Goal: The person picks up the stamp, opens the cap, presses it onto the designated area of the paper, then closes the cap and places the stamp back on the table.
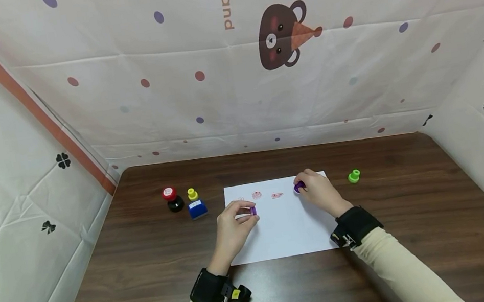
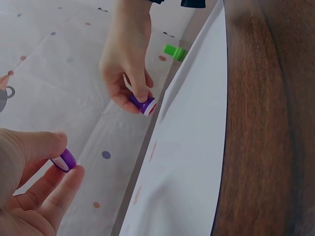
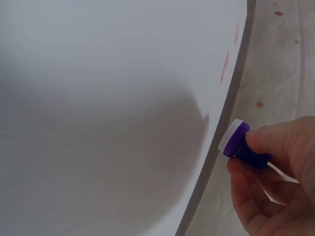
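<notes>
My right hand [image 1: 320, 194] pinches a purple stamp [image 3: 243, 143] by its body, over the top right part of the white paper [image 1: 280, 228]. The stamp's white-rimmed face shows red in the left wrist view. Between thumb and fingertips my left hand [image 1: 233, 229] holds a purple stamp cap [image 2: 64, 160], above the paper's left side. Along the top of the sheet runs a row of red prints; a round one [image 1: 256, 195] and a wider one [image 1: 277, 195] show between the hands. The left hand partly covers another print.
A green stamp [image 1: 354, 176] stands right of the paper on the brown table [image 1: 150, 288]. To the left are a red and black stamp [image 1: 173, 199] and a blue and yellow stamp [image 1: 196, 204]. Patterned cloth [image 1: 234, 95] hangs behind and at both sides.
</notes>
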Action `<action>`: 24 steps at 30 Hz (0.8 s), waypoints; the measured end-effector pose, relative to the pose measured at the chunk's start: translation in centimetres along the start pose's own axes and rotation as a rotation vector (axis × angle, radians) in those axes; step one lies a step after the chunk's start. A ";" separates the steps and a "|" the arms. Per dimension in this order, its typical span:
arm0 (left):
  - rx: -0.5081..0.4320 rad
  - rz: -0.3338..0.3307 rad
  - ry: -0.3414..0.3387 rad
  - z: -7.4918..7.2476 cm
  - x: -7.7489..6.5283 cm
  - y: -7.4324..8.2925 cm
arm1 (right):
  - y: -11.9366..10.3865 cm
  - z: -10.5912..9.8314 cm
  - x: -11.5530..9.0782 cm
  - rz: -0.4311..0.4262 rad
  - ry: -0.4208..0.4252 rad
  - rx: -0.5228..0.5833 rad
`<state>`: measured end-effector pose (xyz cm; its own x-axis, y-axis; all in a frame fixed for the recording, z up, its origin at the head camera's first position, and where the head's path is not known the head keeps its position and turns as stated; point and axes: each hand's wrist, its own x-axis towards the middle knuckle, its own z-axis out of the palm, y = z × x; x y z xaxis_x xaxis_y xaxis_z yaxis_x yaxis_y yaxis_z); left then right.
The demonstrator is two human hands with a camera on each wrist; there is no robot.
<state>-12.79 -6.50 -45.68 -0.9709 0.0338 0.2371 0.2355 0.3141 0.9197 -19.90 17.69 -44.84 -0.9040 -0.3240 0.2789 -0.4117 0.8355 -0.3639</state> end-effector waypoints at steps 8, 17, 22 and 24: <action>0.022 -0.005 -0.010 0.1 0.0 0.0 | 0.1 0.4 0.6 -0.052 0.007 -0.052; 0.033 -0.022 -0.012 0.1 -0.1 0.1 | -0.2 0.6 0.7 -0.102 -0.001 -0.128; 0.028 -0.020 -0.009 0.1 -0.1 0.2 | -0.4 0.6 0.7 -0.102 -0.005 -0.133; 0.024 -0.019 -0.010 0.1 -0.1 0.1 | -0.4 0.7 0.7 -0.098 -0.006 -0.139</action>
<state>-12.64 -6.38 -45.62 -0.9755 0.0368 0.2170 0.2165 0.3372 0.9162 -20.49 16.84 -45.08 -0.8609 -0.4096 0.3017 -0.4788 0.8528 -0.2084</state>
